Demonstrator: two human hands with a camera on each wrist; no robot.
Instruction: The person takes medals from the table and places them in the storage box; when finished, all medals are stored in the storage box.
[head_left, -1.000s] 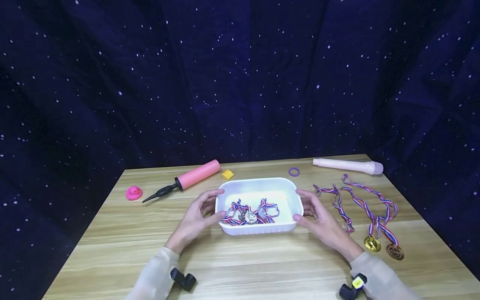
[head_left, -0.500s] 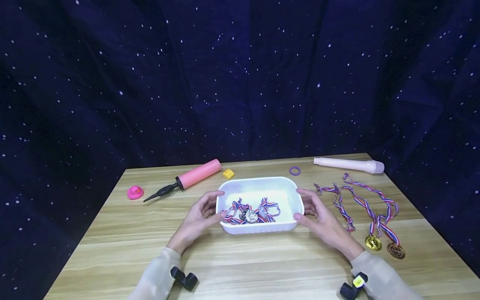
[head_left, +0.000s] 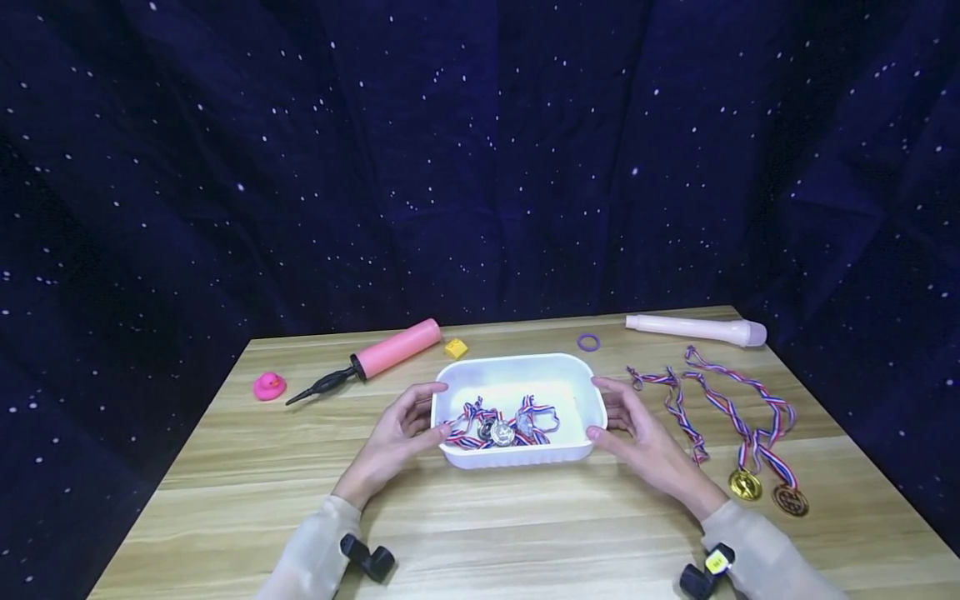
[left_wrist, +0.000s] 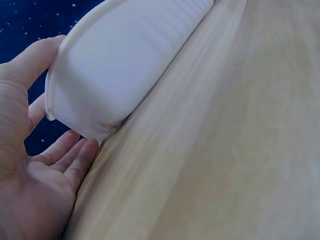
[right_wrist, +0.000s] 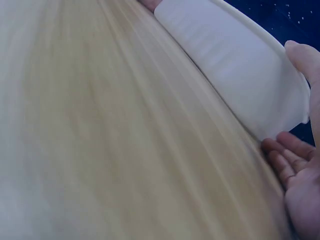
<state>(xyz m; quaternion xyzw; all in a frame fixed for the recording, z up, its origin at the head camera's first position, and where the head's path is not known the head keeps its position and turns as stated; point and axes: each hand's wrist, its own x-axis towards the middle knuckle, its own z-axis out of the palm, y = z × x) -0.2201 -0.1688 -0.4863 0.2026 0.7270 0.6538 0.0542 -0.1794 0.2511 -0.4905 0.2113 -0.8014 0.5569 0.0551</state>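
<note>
A white plastic basin (head_left: 517, 457) sits on the wooden table, with several silver medals (head_left: 502, 432) on striped red, white and blue ribbons lying at its near left. My left hand (head_left: 393, 435) holds the basin's left end, thumb on the rim and fingers along the outer side. At the opposite end my right hand (head_left: 640, 440) grips it the same way. Both wrist views show the basin's base down on the tabletop, fingertips by its lower corners. Right of my right hand lie a gold medal (head_left: 745, 484) and a bronze medal (head_left: 791, 500) on ribbons.
Behind the basin are a pink balloon pump (head_left: 397, 349), a yellow block (head_left: 455, 348) and a purple ring (head_left: 588, 342). A pink rubber duck (head_left: 269, 386) stands at left. A pale pink toy microphone (head_left: 693, 330) lies at the back right. A dark starry curtain (head_left: 480, 167) hangs behind the table.
</note>
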